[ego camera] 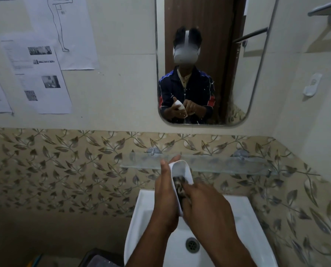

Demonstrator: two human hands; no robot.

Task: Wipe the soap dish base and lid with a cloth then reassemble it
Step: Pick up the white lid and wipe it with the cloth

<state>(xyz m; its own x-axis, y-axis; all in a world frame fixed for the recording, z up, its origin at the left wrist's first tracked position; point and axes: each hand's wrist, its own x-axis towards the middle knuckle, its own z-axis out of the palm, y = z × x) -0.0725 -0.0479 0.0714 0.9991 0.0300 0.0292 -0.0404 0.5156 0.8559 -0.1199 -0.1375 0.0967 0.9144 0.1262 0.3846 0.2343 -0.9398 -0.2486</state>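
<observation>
Over the sink, my left hand [165, 195] holds one white piece of the soap dish [182, 169] upright, its hollow side turned to the right. I cannot tell whether this piece is the base or the lid. My right hand [205, 205] presses a dark patterned cloth [180, 185] into the hollow of that piece. Most of the cloth is hidden under my right fingers. The other half of the soap dish is not in sight.
A white sink [251, 224] with a metal drain [192, 244] lies below my hands. A glass shelf [228, 163] runs along the leaf-patterned tiles just behind them. A mirror [203, 60] hangs above, papers [39, 78] are stuck to the left wall, and a dark bin [99, 259] stands at the lower left.
</observation>
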